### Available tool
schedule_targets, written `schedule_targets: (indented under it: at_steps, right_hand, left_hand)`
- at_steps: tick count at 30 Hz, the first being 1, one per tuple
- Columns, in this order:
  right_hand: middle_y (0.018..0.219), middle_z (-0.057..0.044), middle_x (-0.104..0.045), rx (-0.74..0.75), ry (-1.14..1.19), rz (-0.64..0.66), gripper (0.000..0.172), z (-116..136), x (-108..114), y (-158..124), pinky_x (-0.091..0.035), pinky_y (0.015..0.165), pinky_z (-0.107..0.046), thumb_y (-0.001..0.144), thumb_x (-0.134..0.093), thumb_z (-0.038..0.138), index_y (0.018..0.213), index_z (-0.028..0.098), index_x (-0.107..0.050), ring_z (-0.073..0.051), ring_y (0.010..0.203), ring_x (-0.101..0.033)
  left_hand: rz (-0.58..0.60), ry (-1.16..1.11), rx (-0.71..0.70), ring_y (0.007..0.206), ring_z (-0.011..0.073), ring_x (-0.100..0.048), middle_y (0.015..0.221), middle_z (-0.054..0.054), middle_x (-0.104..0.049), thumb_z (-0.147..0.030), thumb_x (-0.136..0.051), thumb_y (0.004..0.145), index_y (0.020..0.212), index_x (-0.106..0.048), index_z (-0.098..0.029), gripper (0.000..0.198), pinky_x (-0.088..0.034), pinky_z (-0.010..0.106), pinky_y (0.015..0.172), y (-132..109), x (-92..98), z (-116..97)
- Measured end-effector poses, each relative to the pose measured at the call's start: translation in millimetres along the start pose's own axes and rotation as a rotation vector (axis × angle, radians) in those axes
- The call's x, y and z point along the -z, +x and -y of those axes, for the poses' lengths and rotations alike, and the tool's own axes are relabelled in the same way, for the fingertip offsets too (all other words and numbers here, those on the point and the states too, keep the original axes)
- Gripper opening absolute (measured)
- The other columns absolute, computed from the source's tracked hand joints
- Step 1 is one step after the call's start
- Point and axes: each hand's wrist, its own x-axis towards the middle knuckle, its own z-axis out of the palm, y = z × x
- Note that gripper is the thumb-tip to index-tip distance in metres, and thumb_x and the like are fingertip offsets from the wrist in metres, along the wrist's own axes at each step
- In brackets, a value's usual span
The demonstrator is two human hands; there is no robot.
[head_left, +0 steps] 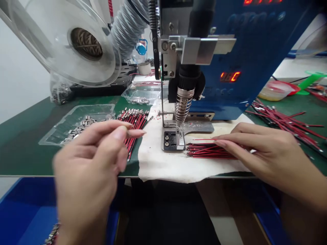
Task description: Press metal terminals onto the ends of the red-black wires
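My left hand (89,163) is raised over the front of the table, slightly blurred. Its thumb and fingers pinch together, and whatever is between them is too small to make out. My right hand (265,149) pinches a thin red wire (203,139), its end pointing left towards the soldering machine's metal block (180,140). Below that wire a bundle of red and black wires (209,151) lies on a white cloth (166,166), partly under my right hand. Above the block hangs the machine's spring-wrapped nozzle (184,105).
The blue machine body (230,92) stands behind. At left are a clear tray of small metal parts (81,127), a pile of wires with metal ends (134,124) and a large clear reel (51,41). More red wires (288,122) lie at right. A blue bin (28,204) sits below the table.
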Motion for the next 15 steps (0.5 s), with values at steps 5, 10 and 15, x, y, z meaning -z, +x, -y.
schedule_targets:
  at_steps: [5,10,15]
  right_hand:
    - [0.112,-0.005,-0.084,0.018,-0.031,0.015,0.022,3.0,-7.7,0.8,-0.062,0.079,-0.036,0.109,-0.059,0.029,0.12,0.027,-0.078,-0.025,0.091,-0.08]
    - [0.103,-0.005,-0.083,-0.003,-0.001,0.019,0.02,6.5,-13.3,0.8,-0.061,0.076,-0.035,0.109,-0.055,0.026,0.116,0.026,-0.074,-0.023,0.084,-0.079]
    - [0.096,-0.004,-0.079,-0.064,0.032,-0.037,0.012,13.6,-13.6,3.4,-0.059,0.072,-0.035,0.107,-0.059,0.024,0.107,0.027,-0.071,-0.021,0.078,-0.074]
  left_hand:
    - [0.058,-0.215,0.08,0.045,0.0041,-0.044,0.091,0.001,-0.079,-0.024,-0.079,0.094,0.089,-0.079,-0.025,0.005,-0.034,0.022,0.039,-7.5,-36.6,17.5]
    - [0.153,-0.233,0.118,0.045,0.0041,-0.039,0.075,-0.003,-0.064,-0.028,-0.079,0.095,0.092,-0.077,-0.025,0.004,-0.03,0.021,0.038,-8.9,-48.5,29.4]
    - [0.206,-0.217,0.161,0.053,0.0069,-0.052,0.083,0.0,-0.072,-0.032,-0.082,0.094,0.093,-0.078,-0.024,0.009,-0.038,0.022,0.044,-7.4,-46.7,40.0]
